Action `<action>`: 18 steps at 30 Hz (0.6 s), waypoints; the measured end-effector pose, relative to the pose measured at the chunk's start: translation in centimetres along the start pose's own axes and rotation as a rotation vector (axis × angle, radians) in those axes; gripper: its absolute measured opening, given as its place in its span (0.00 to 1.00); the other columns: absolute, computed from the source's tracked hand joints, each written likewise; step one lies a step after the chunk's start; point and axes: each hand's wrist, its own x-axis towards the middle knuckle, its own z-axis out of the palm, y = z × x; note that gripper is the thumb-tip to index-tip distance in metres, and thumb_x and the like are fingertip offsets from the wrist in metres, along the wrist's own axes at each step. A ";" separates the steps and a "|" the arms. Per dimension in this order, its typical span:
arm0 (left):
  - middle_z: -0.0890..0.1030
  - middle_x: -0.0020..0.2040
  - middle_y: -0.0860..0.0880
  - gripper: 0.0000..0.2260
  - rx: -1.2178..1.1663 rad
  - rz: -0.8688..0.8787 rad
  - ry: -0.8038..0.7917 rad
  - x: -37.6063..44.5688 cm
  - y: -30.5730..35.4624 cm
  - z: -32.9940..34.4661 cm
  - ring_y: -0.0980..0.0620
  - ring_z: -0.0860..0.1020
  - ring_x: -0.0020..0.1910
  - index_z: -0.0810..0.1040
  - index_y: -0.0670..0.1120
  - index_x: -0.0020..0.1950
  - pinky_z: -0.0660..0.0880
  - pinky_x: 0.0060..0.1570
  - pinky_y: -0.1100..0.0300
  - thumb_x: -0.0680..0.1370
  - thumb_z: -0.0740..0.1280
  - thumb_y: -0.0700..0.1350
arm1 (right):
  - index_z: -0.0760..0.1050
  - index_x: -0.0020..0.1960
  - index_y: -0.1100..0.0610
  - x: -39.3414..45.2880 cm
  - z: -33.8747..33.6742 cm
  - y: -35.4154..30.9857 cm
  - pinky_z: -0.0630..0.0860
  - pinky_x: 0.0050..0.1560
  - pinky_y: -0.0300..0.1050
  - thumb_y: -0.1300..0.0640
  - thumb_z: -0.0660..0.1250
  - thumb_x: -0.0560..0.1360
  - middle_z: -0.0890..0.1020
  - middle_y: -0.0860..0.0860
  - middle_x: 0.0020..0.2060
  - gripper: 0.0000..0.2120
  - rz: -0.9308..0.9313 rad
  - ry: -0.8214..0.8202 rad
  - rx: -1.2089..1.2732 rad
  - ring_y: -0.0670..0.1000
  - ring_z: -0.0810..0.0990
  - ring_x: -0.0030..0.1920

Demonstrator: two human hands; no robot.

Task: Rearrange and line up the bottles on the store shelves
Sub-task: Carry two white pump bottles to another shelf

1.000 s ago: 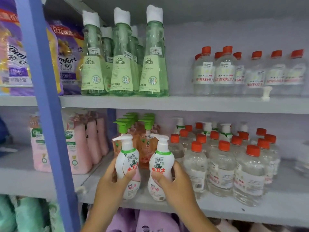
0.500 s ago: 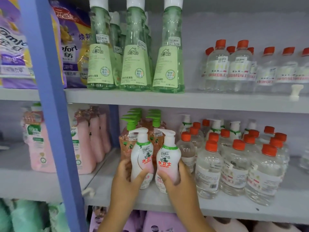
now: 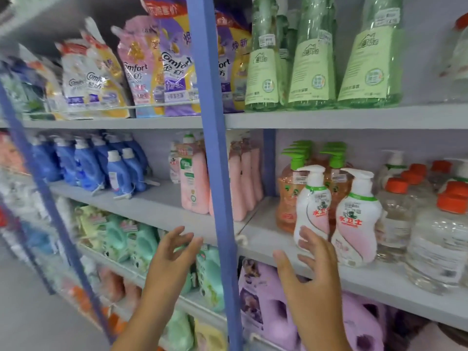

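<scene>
Two white-and-pink pump bottles stand side by side near the front of the middle shelf (image 3: 268,236): the left one (image 3: 314,206) and the right one (image 3: 357,221). Behind them are orange soap bottles with green pumps (image 3: 287,196). My right hand (image 3: 312,262) hovers just in front of the left pump bottle, fingers spread, holding nothing. My left hand (image 3: 172,252) is open in the air to the left of the blue shelf post (image 3: 217,173), away from the bottles.
Clear bottles with orange caps (image 3: 435,236) crowd the shelf to the right. Tall green bottles (image 3: 316,57) fill the shelf above. Pink refill pouches (image 3: 195,181) and blue bottles (image 3: 88,163) sit to the left; purple jugs (image 3: 268,305) are below.
Both hands have let go of the two pump bottles, which now stand on the shelf. My hands have pulled back and opened, and my view has swung left.
</scene>
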 end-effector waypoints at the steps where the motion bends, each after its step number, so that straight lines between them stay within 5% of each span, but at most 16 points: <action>1: 0.83 0.57 0.55 0.30 0.016 0.002 0.028 0.9 0.2 -1.1 0.54 0.83 0.57 0.78 0.61 0.60 0.77 0.63 0.44 0.61 0.80 0.65 | 0.73 0.65 0.41 -0.7 1.9 -0.5 0.76 0.54 0.37 0.38 0.72 0.68 0.76 0.37 0.60 0.27 0.010 -0.061 0.060 0.43 0.78 0.60; 6: 0.81 0.60 0.55 0.27 0.009 0.037 0.067 7.6 0.1 -6.7 0.53 0.81 0.58 0.77 0.61 0.61 0.78 0.63 0.46 0.65 0.81 0.61 | 0.74 0.63 0.40 -0.8 14.9 -0.8 0.76 0.56 0.33 0.38 0.75 0.63 0.79 0.40 0.61 0.29 0.113 -0.322 0.175 0.38 0.79 0.60; 11: 0.80 0.60 0.56 0.28 0.030 0.092 0.058 19.4 -1.1 -11.8 0.53 0.81 0.57 0.75 0.59 0.63 0.78 0.62 0.46 0.65 0.76 0.63 | 0.69 0.70 0.44 3.9 29.2 -0.2 0.74 0.62 0.35 0.49 0.73 0.76 0.75 0.38 0.65 0.25 0.233 -0.442 0.173 0.37 0.75 0.63; 16: 0.83 0.57 0.52 0.28 0.049 0.121 -0.024 34.0 -3.4 -14.0 0.49 0.82 0.56 0.75 0.58 0.61 0.78 0.61 0.50 0.63 0.75 0.65 | 0.70 0.65 0.42 10.1 41.4 2.3 0.74 0.66 0.45 0.45 0.75 0.74 0.76 0.43 0.63 0.23 0.251 -0.237 0.088 0.43 0.77 0.62; 18: 0.82 0.57 0.49 0.26 0.084 0.100 -0.083 39.4 -3.8 -12.9 0.48 0.81 0.56 0.76 0.53 0.63 0.77 0.58 0.56 0.69 0.77 0.60 | 0.69 0.68 0.41 12.9 45.2 3.7 0.73 0.67 0.47 0.36 0.74 0.68 0.76 0.46 0.65 0.32 0.262 -0.092 -0.023 0.47 0.76 0.63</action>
